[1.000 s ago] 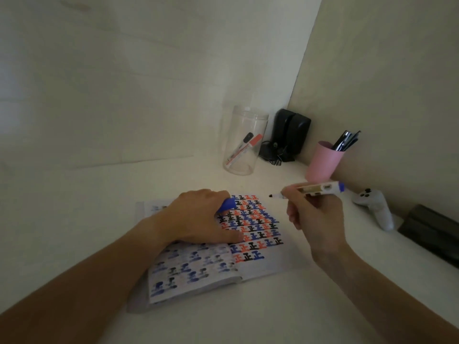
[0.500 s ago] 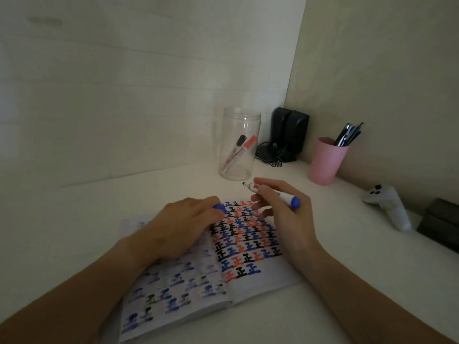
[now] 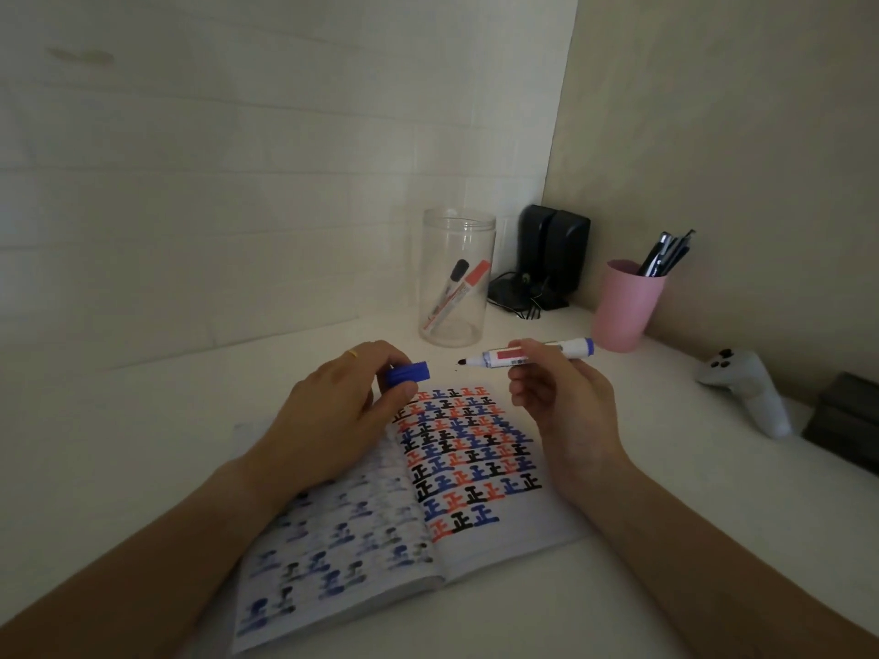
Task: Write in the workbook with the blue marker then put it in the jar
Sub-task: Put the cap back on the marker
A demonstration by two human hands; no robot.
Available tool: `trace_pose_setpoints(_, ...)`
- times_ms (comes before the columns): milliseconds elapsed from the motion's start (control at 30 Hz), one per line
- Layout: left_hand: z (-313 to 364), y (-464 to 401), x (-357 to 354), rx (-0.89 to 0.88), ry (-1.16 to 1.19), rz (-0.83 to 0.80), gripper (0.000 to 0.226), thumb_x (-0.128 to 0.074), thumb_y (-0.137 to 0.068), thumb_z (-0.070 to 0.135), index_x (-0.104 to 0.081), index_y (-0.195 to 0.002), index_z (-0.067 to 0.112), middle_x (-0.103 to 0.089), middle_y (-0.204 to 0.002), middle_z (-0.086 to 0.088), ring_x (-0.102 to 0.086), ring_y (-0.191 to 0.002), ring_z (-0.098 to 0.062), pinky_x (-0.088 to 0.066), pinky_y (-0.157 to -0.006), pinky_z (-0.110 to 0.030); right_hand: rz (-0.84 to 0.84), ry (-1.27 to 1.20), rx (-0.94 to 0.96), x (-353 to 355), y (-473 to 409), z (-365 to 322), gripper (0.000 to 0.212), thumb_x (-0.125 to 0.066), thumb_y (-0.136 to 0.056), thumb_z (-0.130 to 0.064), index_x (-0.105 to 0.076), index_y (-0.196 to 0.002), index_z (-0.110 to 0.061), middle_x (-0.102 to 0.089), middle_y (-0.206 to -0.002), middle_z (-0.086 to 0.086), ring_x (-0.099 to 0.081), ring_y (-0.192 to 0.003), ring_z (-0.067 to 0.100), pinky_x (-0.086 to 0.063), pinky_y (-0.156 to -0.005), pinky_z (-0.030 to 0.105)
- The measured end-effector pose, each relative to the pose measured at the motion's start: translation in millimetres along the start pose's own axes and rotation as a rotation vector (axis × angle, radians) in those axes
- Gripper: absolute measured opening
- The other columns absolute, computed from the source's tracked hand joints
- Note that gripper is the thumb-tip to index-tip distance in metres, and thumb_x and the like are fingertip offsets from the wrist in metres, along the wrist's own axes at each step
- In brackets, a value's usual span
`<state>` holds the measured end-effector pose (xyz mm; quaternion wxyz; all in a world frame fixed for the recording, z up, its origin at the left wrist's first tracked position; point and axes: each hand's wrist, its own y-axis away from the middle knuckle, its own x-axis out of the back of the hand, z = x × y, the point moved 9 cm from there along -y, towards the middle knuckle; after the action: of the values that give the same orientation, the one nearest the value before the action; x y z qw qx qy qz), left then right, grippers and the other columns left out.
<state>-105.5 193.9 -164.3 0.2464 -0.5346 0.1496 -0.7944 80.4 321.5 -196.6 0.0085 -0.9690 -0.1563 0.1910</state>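
The right hand (image 3: 561, 397) pinches the blue marker (image 3: 528, 356) between thumb and fingertips, holding it off the page with its long axis nearly level, running left to right; the bare dark tip points left and the blue butt end points right. The left hand (image 3: 333, 416) is closed on the marker's blue cap (image 3: 408, 374), whose open mouth faces right, toward the tip. Cap and tip lie almost on one line, apart, with a short gap between them. If capping is the next move, it turns on closing this gap along the marker's own axis; that is a judgement, not a thing seen.

Beneath both hands the workbook (image 3: 475, 468) lies open on the white desk (image 3: 142, 420). Its right page carries rows of characters in blue, red and black, with bare paper left at the near edge; the left page shows only fainter marks.

Beyond the hands, far and slightly left of the marker tip, stands the clear jar (image 3: 456, 278), upright and uncovered. It holds two markers leaning together, one black-capped (image 3: 452, 290) and one red-capped (image 3: 468, 287). The right hand is judged the nearer to it.

Further right stands a pink cup (image 3: 623, 309) of dark pens (image 3: 663, 254). Two black speakers (image 3: 551, 254) fill the far corner, and a white game controller (image 3: 747, 387) lies at the right.
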Motion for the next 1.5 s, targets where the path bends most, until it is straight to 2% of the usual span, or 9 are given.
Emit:
trace_pose_setpoints(500,11.5,2.4,0.5,-0.088,0.041,-0.023,0.027,-0.047,-0.096,0.049,-0.053,-0.115,0.030,-0.058,-0.103,0.015,-0.058,-0.078,-0.007,-0.045,-0.067,-0.022,-0.235,0.058,-0.024,-26.7,10.9,5.6,0.012,-0.069,-0.090,-0.008,-0.075,-0.100,-0.004,-0.077,-0.080,0.013,-0.073,-0.072,0.018,-0.060,-0.065,0.023)
trace_pose_setpoints(633,19.2,4.8,5.5,-0.098,0.228,-0.024,0.024,-0.053,-0.093,0.046,-0.060,-0.108,0.028,-0.066,-0.095,0.015,-0.064,-0.082,-0.010,-0.050,-0.067,-0.017,-0.327,0.005,-0.086,-34.1,16.4,6.6,0.027,-0.076,-0.077,-0.018,-0.075,-0.100,-0.003,-0.078,-0.081,0.014,-0.075,-0.071,0.020,-0.061,-0.064,0.023)
trace_pose_setpoints(733,16.7,6.2,10.3,-0.034,0.488,-0.006,0.022,-0.059,-0.092,0.038,-0.068,-0.101,0.020,-0.072,-0.076,0.005,-0.066,-0.063,-0.012,-0.053,-0.060,-0.020,-0.394,-0.038,-0.122,-36.4,19.6,4.6,0.026,-0.077,-0.073,-0.019,-0.077,-0.095,-0.005,-0.079,-0.079,0.013,-0.075,-0.069,0.019,-0.062,-0.064,0.023)
trace_pose_setpoints(833,17.8,7.0,12.0,-0.013,0.547,-0.009,0.022,-0.055,-0.096,0.034,-0.070,-0.097,0.017,-0.064,-0.055,0.006,-0.054,-0.045,-0.006,-0.045,-0.054,-0.015,-0.449,-0.001,-0.088,-37.6,21.5,1.8,0.024,-0.076,-0.076,-0.017,-0.077,-0.094,-0.003,-0.078,-0.079,0.013,-0.074,-0.068,0.019,-0.062,-0.065,0.023)
trace_pose_setpoints(933,17.8,8.6,10.6,0.007,0.540,-0.037,0.024,-0.052,-0.099,0.029,-0.068,-0.095,0.012,-0.061,-0.049,0.016,-0.051,-0.041,-0.003,-0.040,-0.051,-0.011,-0.464,0.071,-0.032,-37.3,22.6,0.1,0.030,-0.075,-0.077,-0.016,-0.075,-0.101,0.002,-0.079,-0.081,0.015,-0.075,-0.069,0.020,-0.062,-0.066,0.023)
trace_pose_setpoints(1200,16.5,8.6,15.5,0.048,0.667,-0.020,0.029,-0.057,-0.098,0.030,-0.069,-0.082,0.009,-0.053,-0.040,0.002,-0.041,-0.033,-0.008,-0.038,-0.044,-0.019,-0.525,0.262,0.091,-47.0,36.8,-2.0,0.032,-0.078,-0.075,-0.014,-0.073,-0.100,0.006,-0.080,-0.090,0.024,-0.077,-0.076,0.028,-0.063,-0.073,0.031)
trace_pose_setpoints(1333,19.3,3.1,25.8,-0.014,0.691,0.107,0.040,-0.048,-0.101,0.040,-0.066,-0.076,0.015,-0.059,-0.054,-0.004,-0.052,-0.048,-0.020,-0.050,-0.058,-0.030,-0.598,0.216,0.019,-63.7,46.1,5.5,0.034,-0.077,-0.077,-0.017,-0.068,-0.105,-0.002,-0.079,-0.096,0.025,-0.076,-0.090,0.038,-0.061,-0.079,0.040)
trace_pose_setpoints(1400,22.8,3.2,24.2,-0.097,0.512,0.103,0.046,-0.036,-0.102,0.046,-0.067,-0.092,0.014,-0.065,-0.074,-0.003,-0.060,-0.066,-0.020,-0.052,-0.069,-0.031,-0.614,0.162,-0.008,-67.2,46.4,5.2,0.038,-0.074,-0.081,-0.008,-0.064,-0.118,-0.010,-0.079,-0.101,0.022,-0.074,-0.095,0.039,-0.059,-0.081,0.042)
trace_pose_setpoints(1500,18.0,3.6,13.7,-0.123,0.097,0.032,0.050,-0.026,-0.098,0.060,-0.062,-0.115,0.030,-0.065,-0.100,0.013,-0.061,-0.087,-0.008,-0.047,-0.077,-0.024,-0.568,0.200,-0.044,-58.8,38.5,9.6,0.058,-0.065,-0.089,0.004,-0.056,-0.138,-0.026,-0.076,-0.103,0.017,-0.073,-0.096,0.032,-0.059,-0.084,0.042)
